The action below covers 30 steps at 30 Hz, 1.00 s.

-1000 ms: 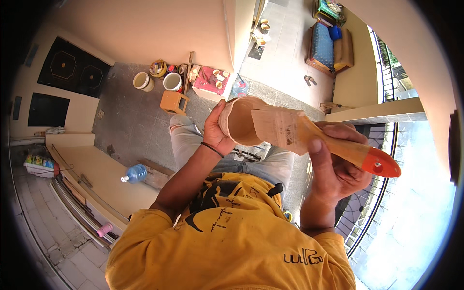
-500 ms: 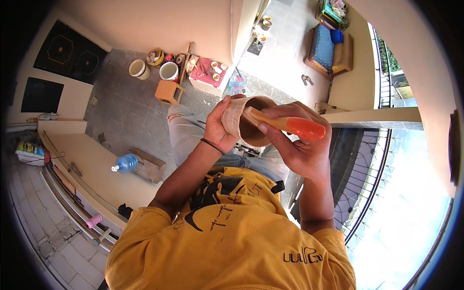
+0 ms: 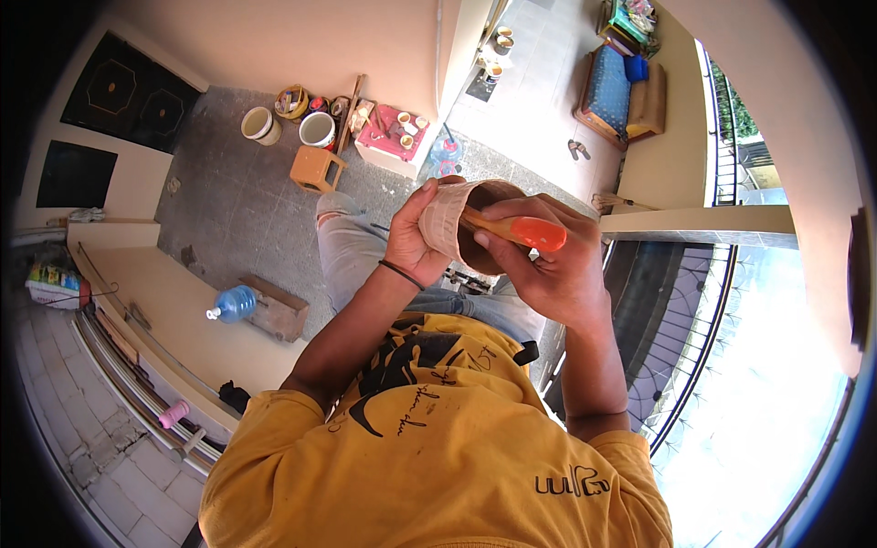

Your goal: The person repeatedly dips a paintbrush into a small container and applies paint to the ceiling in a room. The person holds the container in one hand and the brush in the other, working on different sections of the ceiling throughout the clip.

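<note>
Brush (image 3: pixel 512 228) pinched in right hand (image 3: pixel 548 269) | left hand (image 3: pixel 411 242) cups pot (image 3: pixel 457 228)

Grey floor (image 3: pixel 228 210) carries: orange stool (image 3: pixel 316 168), white buckets (image 3: pixel 261 125) beyond left grip (image 3: pixel 416 242); pink low table (image 3: pixel 393 139) beside; blue water bottle (image 3: pixel 236 302), wooden box (image 3: pixel 276 310) left-below.

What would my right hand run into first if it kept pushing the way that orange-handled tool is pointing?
Most likely the inside of the brown pot. The right hand holds the orange-handled tool aimed into the pot's open mouth, and the left hand grips the pot's outside. Depth inside the pot is unclear.
</note>
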{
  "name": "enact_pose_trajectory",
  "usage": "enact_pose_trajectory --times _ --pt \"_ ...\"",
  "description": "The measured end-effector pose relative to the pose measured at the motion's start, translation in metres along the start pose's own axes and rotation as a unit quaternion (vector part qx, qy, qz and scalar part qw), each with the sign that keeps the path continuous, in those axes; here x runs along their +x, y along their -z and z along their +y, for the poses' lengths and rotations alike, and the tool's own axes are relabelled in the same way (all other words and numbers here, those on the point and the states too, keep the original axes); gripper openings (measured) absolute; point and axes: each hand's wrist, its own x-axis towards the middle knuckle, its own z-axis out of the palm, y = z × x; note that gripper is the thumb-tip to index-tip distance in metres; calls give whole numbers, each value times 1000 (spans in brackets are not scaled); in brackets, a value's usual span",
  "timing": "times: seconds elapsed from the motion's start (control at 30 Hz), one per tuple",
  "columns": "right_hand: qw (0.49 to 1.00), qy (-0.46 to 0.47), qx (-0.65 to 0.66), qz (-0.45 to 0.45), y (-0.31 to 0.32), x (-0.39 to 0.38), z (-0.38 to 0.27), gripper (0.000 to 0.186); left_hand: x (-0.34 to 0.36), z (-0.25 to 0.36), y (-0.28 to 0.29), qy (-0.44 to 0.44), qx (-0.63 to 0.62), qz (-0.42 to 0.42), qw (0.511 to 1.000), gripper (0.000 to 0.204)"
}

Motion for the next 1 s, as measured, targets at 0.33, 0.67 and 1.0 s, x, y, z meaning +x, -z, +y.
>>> enact_pose_trajectory --times 0.33,0.67,1.0 --pt "971 -59 160 171 14 -8 -1 15 3 3 2 4 -13 41 999 36" --pt "958 -77 192 197 13 -18 -1 16 4 2 10 4 -3 42 999 38" --pt "978 -50 125 162 -3 -18 18 16 7 0 21 13 -9 39 999 37"
